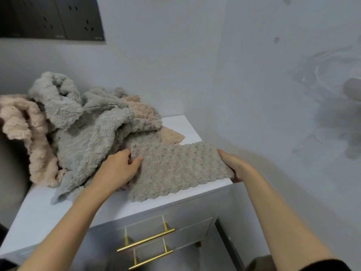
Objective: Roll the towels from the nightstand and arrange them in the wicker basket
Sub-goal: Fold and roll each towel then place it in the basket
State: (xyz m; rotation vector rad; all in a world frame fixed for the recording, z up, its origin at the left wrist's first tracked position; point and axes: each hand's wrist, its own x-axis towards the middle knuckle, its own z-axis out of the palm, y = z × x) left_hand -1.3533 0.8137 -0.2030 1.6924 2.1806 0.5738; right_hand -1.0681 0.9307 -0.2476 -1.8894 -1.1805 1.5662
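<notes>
A grey scalloped towel [175, 169] lies spread flat on the right front of the white nightstand [58, 210]. My left hand [119, 169] pinches its left edge, thumb on top and fingers tucked under. My right hand [234, 165] grips its right edge at the nightstand's corner. Behind them is a loose heap: a fluffy grey towel [88, 133], a beige towel [25, 137] hanging over the left side, and another beige towel [168, 135] partly buried at the back. No wicker basket is in view.
The nightstand stands in a corner, with white walls [254, 94] behind and to the right. Two drawers with gold bar handles [146, 241] face me below. A dark socket panel [52, 18] is on the wall at upper left.
</notes>
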